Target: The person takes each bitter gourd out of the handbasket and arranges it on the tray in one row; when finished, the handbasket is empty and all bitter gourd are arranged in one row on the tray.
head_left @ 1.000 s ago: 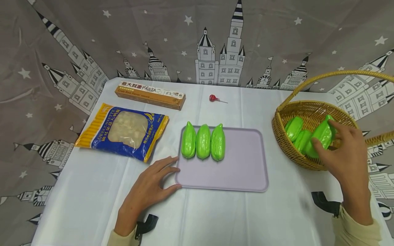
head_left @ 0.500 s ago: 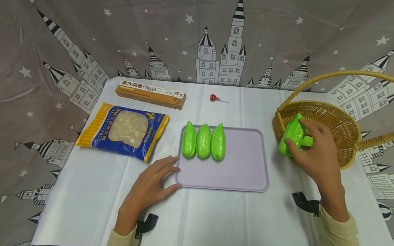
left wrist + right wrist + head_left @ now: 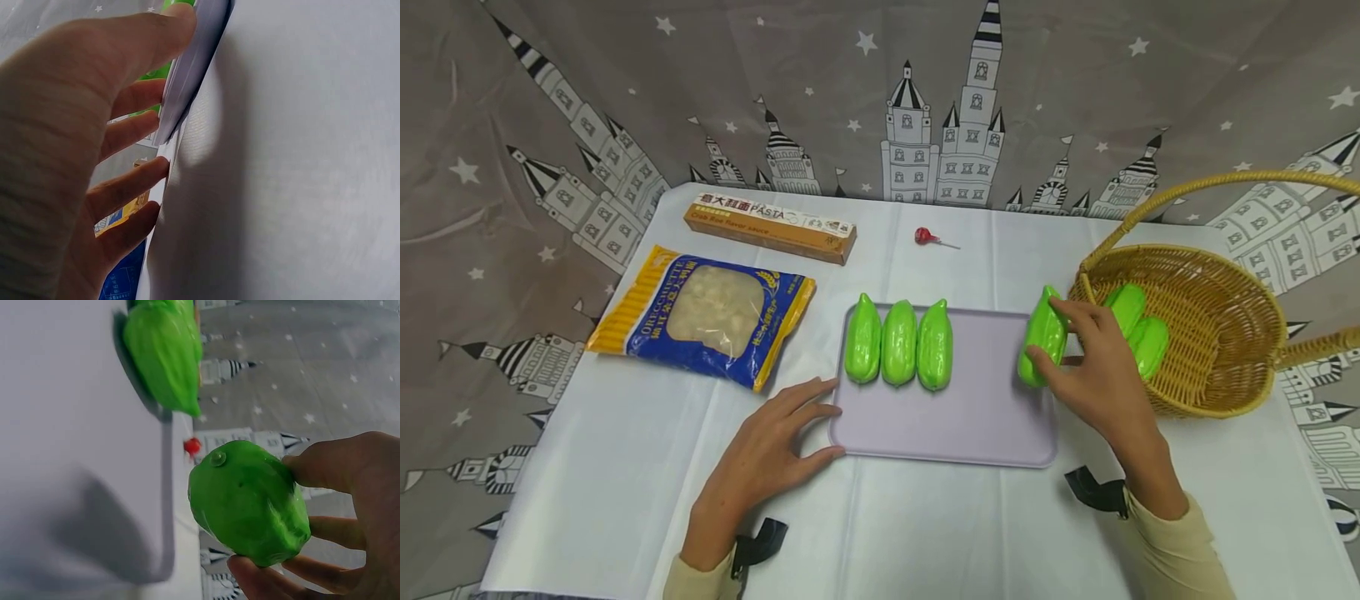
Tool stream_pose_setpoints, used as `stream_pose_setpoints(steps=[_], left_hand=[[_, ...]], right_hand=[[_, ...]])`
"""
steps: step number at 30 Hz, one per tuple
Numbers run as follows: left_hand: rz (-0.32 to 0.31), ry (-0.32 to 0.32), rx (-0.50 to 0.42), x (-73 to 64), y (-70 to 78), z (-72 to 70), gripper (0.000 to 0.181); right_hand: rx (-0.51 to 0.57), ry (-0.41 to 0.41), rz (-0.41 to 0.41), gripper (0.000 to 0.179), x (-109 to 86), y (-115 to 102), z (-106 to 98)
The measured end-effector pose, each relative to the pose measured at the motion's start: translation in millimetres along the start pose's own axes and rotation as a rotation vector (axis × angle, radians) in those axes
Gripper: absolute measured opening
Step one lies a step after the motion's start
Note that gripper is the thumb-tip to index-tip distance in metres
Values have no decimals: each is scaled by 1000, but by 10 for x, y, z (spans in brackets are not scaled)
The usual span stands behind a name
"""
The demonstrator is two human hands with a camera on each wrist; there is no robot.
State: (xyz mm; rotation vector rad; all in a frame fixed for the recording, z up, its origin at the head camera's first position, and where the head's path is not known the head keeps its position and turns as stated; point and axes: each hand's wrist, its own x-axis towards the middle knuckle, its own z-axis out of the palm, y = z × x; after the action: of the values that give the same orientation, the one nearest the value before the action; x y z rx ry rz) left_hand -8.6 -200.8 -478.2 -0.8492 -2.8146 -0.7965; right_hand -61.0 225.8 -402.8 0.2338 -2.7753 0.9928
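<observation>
The right hand (image 3: 1101, 371) pinches a green fruit (image 3: 1045, 337) between its thumb and its curled fingers, parted about as wide as the fruit is thick. The fruit hangs over the right edge of the purple tray (image 3: 985, 425), its narrow tip leaning away from the person (the right wrist view shows it plainly apart from the tray). The left hand (image 3: 763, 442) is loosely spread and grips nothing; its thumb touches the rim at the tray's near left corner, and its fingers lie along the left side.

On the left part of the tray, three more green fruits (image 3: 898, 343) lie side by side, tips pointing to the far edge. Right of the tray stands a wicker basket (image 3: 1198, 358) with a tall handle; two green fruits (image 3: 1138, 329) lie at its left side. Beyond the left hand are a blue and yellow pasta bag (image 3: 715, 312) and, behind it, a long pasta box (image 3: 770, 229). A red lollipop (image 3: 924, 236) lies behind the tray on the white cloth (image 3: 925, 533).
</observation>
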Motion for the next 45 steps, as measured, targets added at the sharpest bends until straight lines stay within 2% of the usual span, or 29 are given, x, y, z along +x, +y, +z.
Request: stream_pose_setpoints(steps=[4, 13, 26, 35, 45], left_hand=[[4, 2, -6, -1, -2, 4, 52], [9, 12, -8, -9, -17, 18, 52], [-2, -3, -12, -10, -5, 4, 52], [3, 4, -7, -4, -15, -1, 53], [-6, -7, -15, -10, -11, 4, 52]], right_hand=[[27, -37, -24, 71, 19, -28, 118], [-3, -79, -35, 70, 61, -94, 305], [33, -212, 13, 72, 105, -82, 553], [30, -249, -17, 70, 196, -113, 634], [25, -285, -11, 68, 231, -139, 667]])
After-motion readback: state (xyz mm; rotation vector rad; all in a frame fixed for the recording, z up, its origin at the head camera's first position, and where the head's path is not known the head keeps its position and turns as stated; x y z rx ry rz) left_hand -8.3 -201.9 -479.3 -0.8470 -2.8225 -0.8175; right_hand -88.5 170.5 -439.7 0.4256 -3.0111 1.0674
